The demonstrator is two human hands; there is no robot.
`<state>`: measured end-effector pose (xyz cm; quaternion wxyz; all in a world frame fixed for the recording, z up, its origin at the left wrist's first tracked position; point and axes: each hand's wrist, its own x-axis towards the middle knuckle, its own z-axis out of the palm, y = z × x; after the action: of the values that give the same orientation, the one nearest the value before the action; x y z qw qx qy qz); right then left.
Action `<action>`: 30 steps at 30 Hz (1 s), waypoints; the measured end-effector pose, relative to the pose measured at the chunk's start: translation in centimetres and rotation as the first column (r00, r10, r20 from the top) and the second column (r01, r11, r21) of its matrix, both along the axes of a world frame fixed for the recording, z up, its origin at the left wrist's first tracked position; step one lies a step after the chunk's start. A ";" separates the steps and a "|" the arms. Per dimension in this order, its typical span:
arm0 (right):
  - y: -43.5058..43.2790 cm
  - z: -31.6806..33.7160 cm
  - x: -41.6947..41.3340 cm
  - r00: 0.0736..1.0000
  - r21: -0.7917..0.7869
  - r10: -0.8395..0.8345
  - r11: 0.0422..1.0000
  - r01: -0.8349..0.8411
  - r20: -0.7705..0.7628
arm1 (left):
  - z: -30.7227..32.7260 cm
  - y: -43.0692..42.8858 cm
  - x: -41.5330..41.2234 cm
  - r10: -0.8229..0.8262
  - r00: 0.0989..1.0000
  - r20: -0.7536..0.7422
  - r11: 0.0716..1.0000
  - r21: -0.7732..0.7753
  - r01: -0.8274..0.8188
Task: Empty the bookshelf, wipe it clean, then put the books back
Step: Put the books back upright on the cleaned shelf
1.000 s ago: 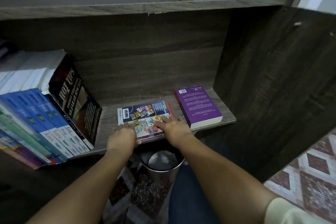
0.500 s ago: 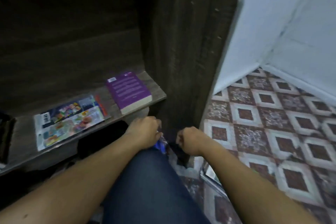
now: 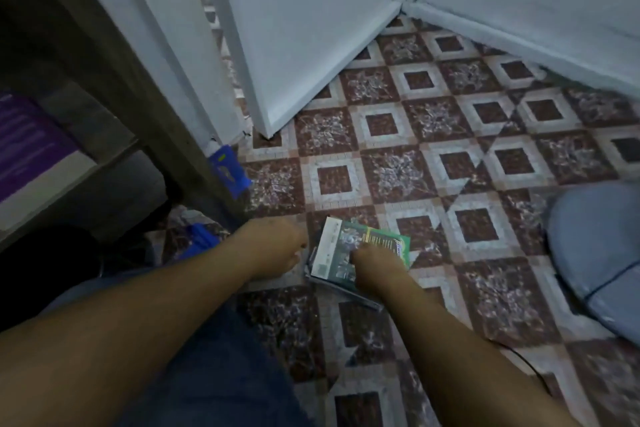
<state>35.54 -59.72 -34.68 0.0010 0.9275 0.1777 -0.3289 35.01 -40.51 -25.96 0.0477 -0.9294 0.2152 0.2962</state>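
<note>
A green-covered book (image 3: 346,246) lies on the patterned floor tiles, on top of another thin dark item whose edge shows beneath it. My right hand (image 3: 375,267) covers the book's near right part with bent fingers gripping it. My left hand (image 3: 277,248) is at the book's left edge with curled fingers; whether it touches the book is unclear. At far left a purple book (image 3: 31,146) lies flat on the dark wooden bookshelf (image 3: 104,55).
A blue packet (image 3: 228,172) leans at the foot of the shelf's side panel, and another blue item (image 3: 201,243) lies under the shelf. A white door (image 3: 311,45) stands ajar behind. A grey-blue cushion (image 3: 595,246) is at right. My knee fills the foreground.
My view swung right and down from the shelf to the floor. Both hands left the colourful book on the shelf and came down to the green book on the tiles.
</note>
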 end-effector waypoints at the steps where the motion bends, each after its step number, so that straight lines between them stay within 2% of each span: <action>1: -0.5 -1.6 0.1 1.000 -0.002 -0.029 1.000 0.029 0.000 | -0.9 -0.4 0.9 -0.050 0.999 0.007 0.999 0.017 0.050; 3: -0.9 -3.6 0.1 0.998 -0.012 -0.070 0.997 0.070 -0.004 | -2.3 -0.7 2.0 -0.120 0.992 0.043 0.992 0.046 0.118; 7: -0.9 -8.1 0.7 0.995 -0.013 -0.079 0.997 0.080 0.067 | -5.4 -1.3 4.0 -0.077 0.993 0.087 0.996 0.052 0.073; 9: -0.9 -10.5 0.8 0.988 -0.002 -0.104 0.994 0.105 0.118 | -6.9 -1.0 4.4 -0.089 0.992 0.086 0.994 0.076 0.082; 12: -1.0 -13.1 0.4 0.986 -0.042 -0.126 0.990 0.131 0.109 | -8.6 0.0 4.7 -0.195 0.978 0.068 0.974 0.127 0.185; 14: -1.0 -14.5 0.1 0.984 -0.060 -0.121 0.990 0.129 0.128 | -9.5 0.9 4.9 -0.192 0.980 0.059 0.973 0.139 0.183; 18: -1.0 -15.4 -0.1 0.965 0.011 -0.169 0.985 0.171 0.202 | -10.4 1.4 4.2 -0.226 0.971 0.080 0.955 0.216 0.204; 22: -1.3 -15.6 0.0 0.967 0.003 -0.145 0.989 0.147 0.210 | -10.8 1.3 4.2 -0.217 0.973 0.078 0.959 0.201 0.198; 27: -0.8 -13.8 0.4 0.991 -0.009 -0.096 0.995 0.098 0.097 | -10.3 1.2 4.1 -0.186 0.981 0.058 0.970 0.171 0.174; 30: -0.3 -13.0 1.1 0.991 -0.010 -0.103 0.994 0.105 0.087 | -9.7 1.0 3.9 -0.166 0.986 0.026 0.975 0.151 0.161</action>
<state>36.68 -60.00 -47.63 -0.0018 0.9488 0.1265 -0.2896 38.90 -39.48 -35.67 0.1450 -0.9079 0.2674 0.2886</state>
